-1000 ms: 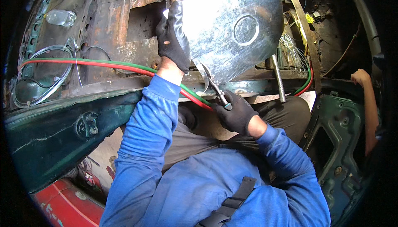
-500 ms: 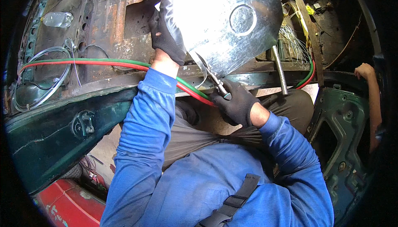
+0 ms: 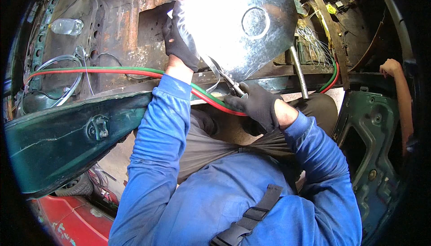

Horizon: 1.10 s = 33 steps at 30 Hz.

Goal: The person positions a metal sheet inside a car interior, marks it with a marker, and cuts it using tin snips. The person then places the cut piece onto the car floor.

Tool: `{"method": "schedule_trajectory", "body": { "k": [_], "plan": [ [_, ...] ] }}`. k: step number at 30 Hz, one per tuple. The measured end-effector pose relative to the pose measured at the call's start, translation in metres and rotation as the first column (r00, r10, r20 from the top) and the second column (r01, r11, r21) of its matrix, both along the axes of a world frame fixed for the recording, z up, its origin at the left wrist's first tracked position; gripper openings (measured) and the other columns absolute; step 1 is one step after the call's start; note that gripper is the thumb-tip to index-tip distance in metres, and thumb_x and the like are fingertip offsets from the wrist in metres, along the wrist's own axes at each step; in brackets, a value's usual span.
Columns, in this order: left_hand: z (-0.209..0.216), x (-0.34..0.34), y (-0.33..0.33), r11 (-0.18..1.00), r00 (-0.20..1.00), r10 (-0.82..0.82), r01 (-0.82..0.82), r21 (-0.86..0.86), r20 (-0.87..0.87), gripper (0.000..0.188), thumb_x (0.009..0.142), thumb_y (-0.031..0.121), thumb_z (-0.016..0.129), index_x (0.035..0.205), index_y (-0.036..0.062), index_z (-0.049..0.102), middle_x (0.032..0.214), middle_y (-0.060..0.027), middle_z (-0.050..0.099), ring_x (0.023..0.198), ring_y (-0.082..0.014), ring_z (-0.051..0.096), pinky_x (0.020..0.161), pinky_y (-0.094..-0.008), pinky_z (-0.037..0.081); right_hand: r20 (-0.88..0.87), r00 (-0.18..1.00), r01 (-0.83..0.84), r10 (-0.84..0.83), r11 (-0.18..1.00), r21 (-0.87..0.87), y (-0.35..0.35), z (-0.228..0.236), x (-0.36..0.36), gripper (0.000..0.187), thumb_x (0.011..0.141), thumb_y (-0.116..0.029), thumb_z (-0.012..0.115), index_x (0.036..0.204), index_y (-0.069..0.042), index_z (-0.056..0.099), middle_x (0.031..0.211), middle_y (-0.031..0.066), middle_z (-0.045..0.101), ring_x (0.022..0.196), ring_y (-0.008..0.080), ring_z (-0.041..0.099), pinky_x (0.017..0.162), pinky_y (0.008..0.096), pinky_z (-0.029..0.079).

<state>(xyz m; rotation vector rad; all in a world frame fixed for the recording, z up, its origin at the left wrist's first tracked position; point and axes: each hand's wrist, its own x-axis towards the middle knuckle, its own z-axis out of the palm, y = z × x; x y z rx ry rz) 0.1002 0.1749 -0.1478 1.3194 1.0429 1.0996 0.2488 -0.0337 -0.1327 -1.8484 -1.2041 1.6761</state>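
A shiny sheet of metal (image 3: 233, 26) with a round ring mark on it lies tilted before me. My left hand (image 3: 180, 37), in a black and grey glove, is closed on its left edge. My right hand (image 3: 258, 107), gloved too, grips the handles of a pair of tin snips (image 3: 231, 81). The snips' jaws are at the sheet's lower left edge, where a narrow strip of metal (image 3: 214, 73) curls away. How far the blades are apart is hard to make out. The left fingers under the sheet are hidden.
Red and green hoses (image 3: 134, 71) cross below the sheet. Around it are a rusty car floor with a hole (image 3: 150, 24), a metal tube (image 3: 299, 73), a wire coil (image 3: 67, 84), a plastic bottle (image 3: 67, 27) and green door panels (image 3: 72, 133). Another person's arm (image 3: 397, 80) is at right.
The view has shifted a little. The sheet sits slightly further left against the car floor. Both hands keep their holds, and the snips stay at the sheet's edge.
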Motion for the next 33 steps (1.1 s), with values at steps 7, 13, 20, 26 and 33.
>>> {"method": "schedule_trajectory", "body": {
  "k": [7, 13, 20, 26, 33],
  "plan": [
    [0.002, 0.002, -0.003, 1.0, 0.999, 0.031, -0.031, -0.003, 0.032, 0.056, 0.119, 0.049, 0.043, 0.111, 0.0016, 0.072, 0.095, -0.0067, 0.074, 0.084, -0.0161, 0.07, 0.075, -0.0355, 0.059, 0.045, 0.999, -0.001, -0.002, 0.997, 0.074, -0.003, -0.004, -0.006, 0.056, 0.1, -0.047, 0.073, 0.125, 0.003, 0.069, 0.11, 0.0267, 0.076, 0.106, 0.0398, 0.075, 0.094, 0.0479, 0.056],
    [-0.002, 0.003, -0.004, 1.0, 0.994, 0.001, 0.0, -0.015, 0.107, 0.058, 0.119, 0.05, 0.042, 0.116, 0.0013, 0.072, 0.099, -0.0065, 0.075, 0.086, -0.016, 0.07, 0.078, -0.0344, 0.059, 0.291, 0.955, -0.024, -0.053, 0.967, 0.254, -0.014, -0.035, -0.023, 0.046, 0.099, -0.04, 0.071, 0.126, -0.002, 0.069, 0.117, 0.0306, 0.074, 0.114, 0.0507, 0.07, 0.1, 0.0537, 0.055],
    [-0.002, -0.003, -0.003, 0.999, 0.998, 0.019, -0.021, 0.04, 0.055, 0.058, 0.119, 0.05, 0.042, 0.116, -0.0005, 0.071, 0.098, -0.0095, 0.074, 0.086, -0.0188, 0.071, 0.08, -0.0354, 0.06, 0.148, 0.989, 0.003, -0.002, 1.0, -0.005, 0.002, 0.003, -0.015, 0.057, 0.099, -0.046, 0.072, 0.131, 0.001, 0.068, 0.118, 0.0319, 0.074, 0.114, 0.0465, 0.073, 0.099, 0.0505, 0.056],
    [-0.005, -0.001, -0.005, 0.99, 0.999, 0.036, -0.035, 0.135, -0.001, 0.057, 0.12, 0.048, 0.041, 0.11, 0.0006, 0.071, 0.094, -0.0089, 0.074, 0.084, -0.0184, 0.07, 0.077, -0.0347, 0.059, 0.129, 0.992, 0.006, -0.012, 0.999, 0.047, 0.006, 0.003, -0.014, 0.055, 0.099, -0.046, 0.072, 0.124, 0.003, 0.068, 0.113, 0.0324, 0.074, 0.112, 0.047, 0.073, 0.098, 0.0504, 0.056],
    [-0.004, -0.003, -0.005, 0.994, 0.959, -0.063, 0.085, -0.071, 0.277, 0.057, 0.12, 0.048, 0.039, 0.121, -0.0003, 0.069, 0.099, -0.0085, 0.075, 0.088, -0.0189, 0.072, 0.082, -0.0331, 0.06, 0.231, 0.973, -0.008, -0.033, 0.985, 0.174, -0.004, -0.021, -0.022, 0.041, 0.099, -0.039, 0.071, 0.117, -0.002, 0.069, 0.112, 0.0291, 0.074, 0.11, 0.0491, 0.071, 0.097, 0.0522, 0.056]
  ]
}}
